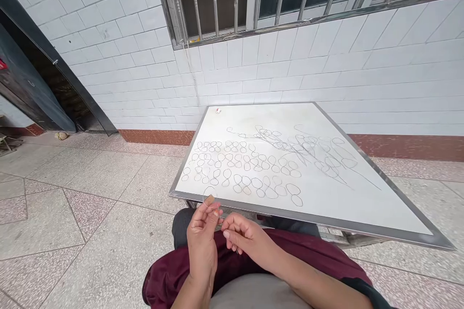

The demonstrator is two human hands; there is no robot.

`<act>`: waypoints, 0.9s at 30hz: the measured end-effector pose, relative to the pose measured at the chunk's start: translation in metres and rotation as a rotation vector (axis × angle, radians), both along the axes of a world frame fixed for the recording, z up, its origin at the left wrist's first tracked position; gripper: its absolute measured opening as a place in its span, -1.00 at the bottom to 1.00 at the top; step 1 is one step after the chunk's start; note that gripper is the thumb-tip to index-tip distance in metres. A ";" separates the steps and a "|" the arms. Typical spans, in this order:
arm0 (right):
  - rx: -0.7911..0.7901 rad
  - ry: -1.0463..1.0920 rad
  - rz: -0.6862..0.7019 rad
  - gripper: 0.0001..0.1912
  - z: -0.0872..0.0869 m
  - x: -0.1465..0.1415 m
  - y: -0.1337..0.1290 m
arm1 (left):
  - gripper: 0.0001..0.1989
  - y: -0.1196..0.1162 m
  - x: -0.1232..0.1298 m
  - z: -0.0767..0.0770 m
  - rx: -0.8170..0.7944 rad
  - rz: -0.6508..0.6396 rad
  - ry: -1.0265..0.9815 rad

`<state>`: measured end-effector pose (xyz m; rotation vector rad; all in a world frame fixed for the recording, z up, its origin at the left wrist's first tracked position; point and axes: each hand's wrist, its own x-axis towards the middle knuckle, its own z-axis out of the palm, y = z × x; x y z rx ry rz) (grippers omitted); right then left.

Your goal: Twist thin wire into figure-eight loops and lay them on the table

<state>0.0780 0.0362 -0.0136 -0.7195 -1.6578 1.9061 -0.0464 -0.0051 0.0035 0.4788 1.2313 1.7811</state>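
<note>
Head view: thin wire (203,197) held between left hand (203,229) and right hand (250,239), in front of the worktop (384,212)

Left hand pinches the wire between thumb and fingertips, its round loop standing above the fingers at the worktop's near edge; right hand, just beside, has thumb and forefinger pressed together on the wire, whose path between the fingers is too fine to trace; rows of wire rings (227,177), many paired as figure eights, lie on the worktop's left and middle; a tangle of longer wires (290,146) lies behind and to their right; a small white-and-red object (218,111) sits near the far left corner
</note>
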 end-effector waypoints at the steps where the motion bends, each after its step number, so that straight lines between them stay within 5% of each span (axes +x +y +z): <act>1: 0.000 0.005 -0.010 -0.80 0.000 0.000 0.000 | -0.59 0.000 0.000 0.000 0.003 -0.001 0.009; 20: 0.027 -0.036 0.000 -0.77 -0.003 -0.007 -0.004 | -0.57 0.007 0.003 0.000 -0.006 0.069 -0.053; 23: 0.212 -0.099 0.007 -0.77 -0.009 -0.005 0.012 | -0.56 0.007 -0.004 -0.003 0.018 0.075 -0.083; 27: 0.778 -0.418 -0.168 -0.78 -0.019 -0.010 0.083 | -0.54 0.007 -0.015 -0.011 0.004 0.075 -0.109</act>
